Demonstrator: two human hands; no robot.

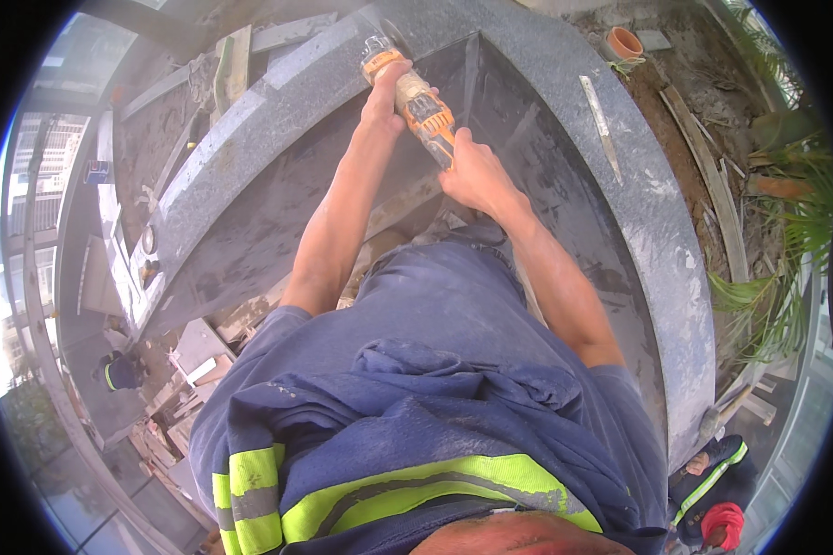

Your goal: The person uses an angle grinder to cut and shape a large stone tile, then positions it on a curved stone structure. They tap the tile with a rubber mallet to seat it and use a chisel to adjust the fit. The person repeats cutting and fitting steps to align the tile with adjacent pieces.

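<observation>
An orange and grey angle grinder point(428, 111), dusty all over, slants across the inner corner of a grey stone-topped wall point(278, 120). My left hand point(383, 100) is wrapped round its front part, close behind the head. Farther back, my right hand point(477, 172) grips the rear of the body. The grinder's head is at the stone top's edge near the corner, and a blurred disc shows there. Whether the disc touches the stone, I cannot tell. Pale dust hangs around it.
A white strip, like a ruler point(602, 129), lies on the right stone top. Beyond are a clay pot point(625, 43), wooden planks point(713, 185) and green plants point(787, 268). One person point(713, 486) is at lower right, apparently another point(120, 372) at left.
</observation>
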